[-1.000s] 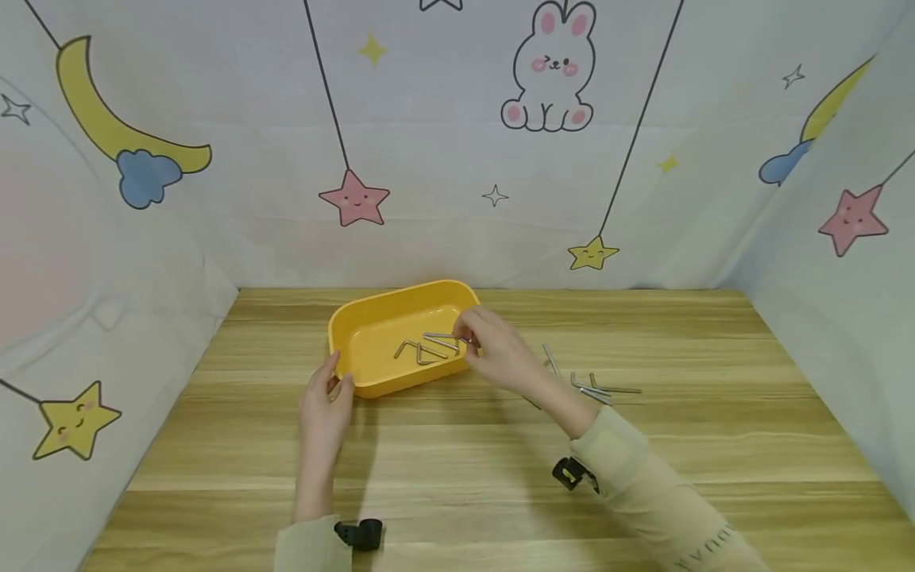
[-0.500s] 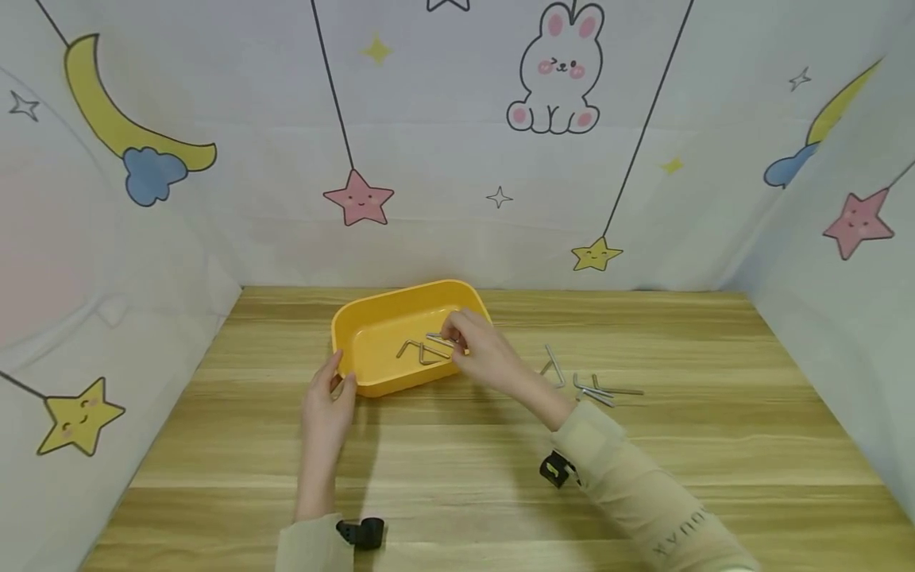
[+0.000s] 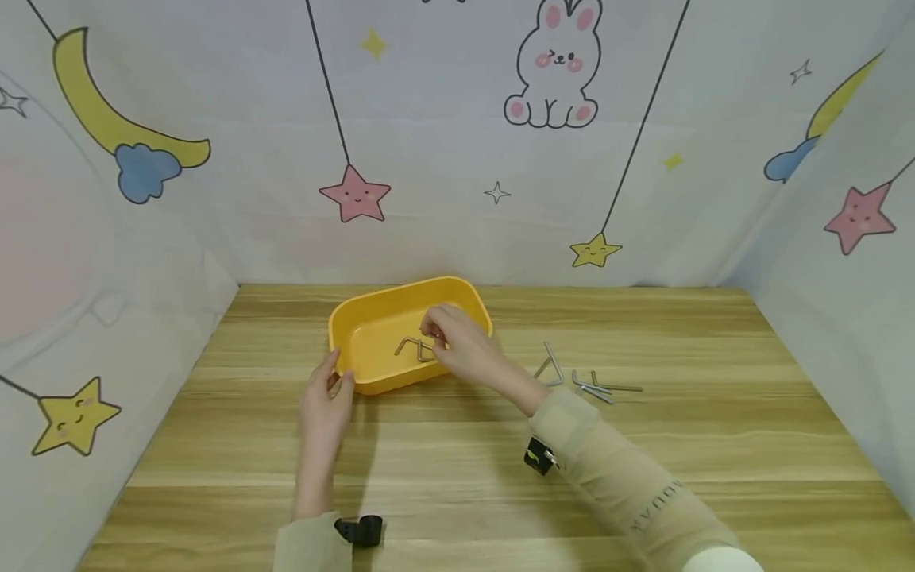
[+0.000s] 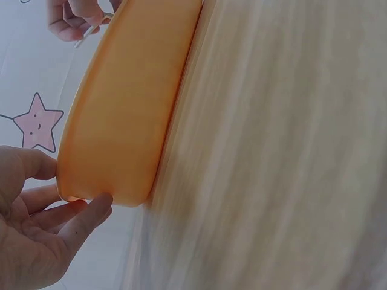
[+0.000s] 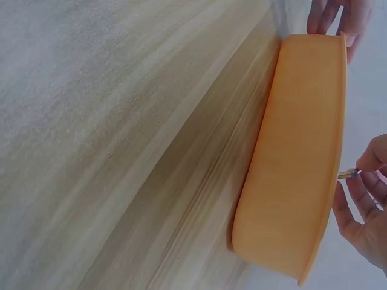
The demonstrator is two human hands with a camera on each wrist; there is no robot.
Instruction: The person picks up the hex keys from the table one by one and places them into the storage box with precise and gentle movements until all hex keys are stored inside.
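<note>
A yellow plastic bin point(image 3: 382, 386) stands on the wooden table, its long side slightly angled. My left hand point(image 3: 325, 407) grips its near left corner, fingers at the rim and thumb point(image 4: 91, 220) against the outer wall in the left wrist view. Over the inside of the bin, my right hand point(image 3: 463, 345) pinches a metal hex key point(image 4: 85, 37) between thumb and fingers. The right wrist view shows the short end of that key at the bin's rim. L-shaped hex keys point(image 3: 420, 354) lie on the bin's floor, partly hidden behind the right hand.
Several more hex keys point(image 3: 618, 389) lie loose on the table point(image 3: 457, 492) to the right of the bin, near the right forearm. A patterned cloth point(image 3: 443, 246) encloses the table at the back and both sides.
My right hand has moved left, further over the bin, and now covers some of the keys in it. My left hand has stayed at the bin's corner.
</note>
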